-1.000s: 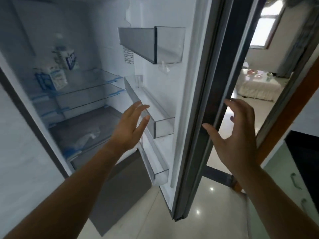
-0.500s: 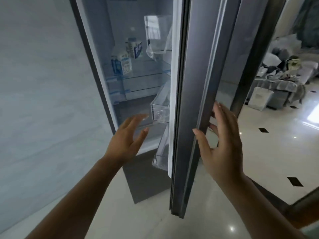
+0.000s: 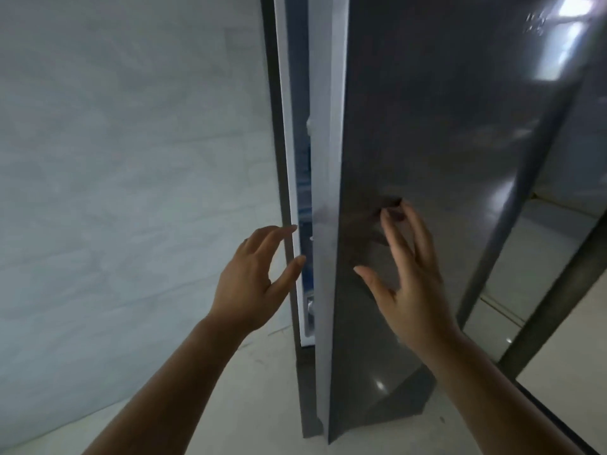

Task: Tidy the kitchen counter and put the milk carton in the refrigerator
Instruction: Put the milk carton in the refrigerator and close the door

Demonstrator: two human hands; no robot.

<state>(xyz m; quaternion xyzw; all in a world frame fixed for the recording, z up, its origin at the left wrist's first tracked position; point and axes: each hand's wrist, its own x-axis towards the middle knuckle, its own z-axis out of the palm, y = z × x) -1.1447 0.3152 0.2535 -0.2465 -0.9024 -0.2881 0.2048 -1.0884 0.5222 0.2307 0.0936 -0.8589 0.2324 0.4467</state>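
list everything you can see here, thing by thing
refrigerator door: one, dark grey, centre to right, almost closed
gap: one, narrow, white and blue inside, along the door's left edge; contents too hidden to tell
wall: one, pale grey, left
floor: one, glossy cream, bottom
frame: one, dark, slanting at lower right
milk carton: none in view
left hand: one, open, beside the gap, holding nothing
right hand: one, fingers spread, fingertips at the door's front
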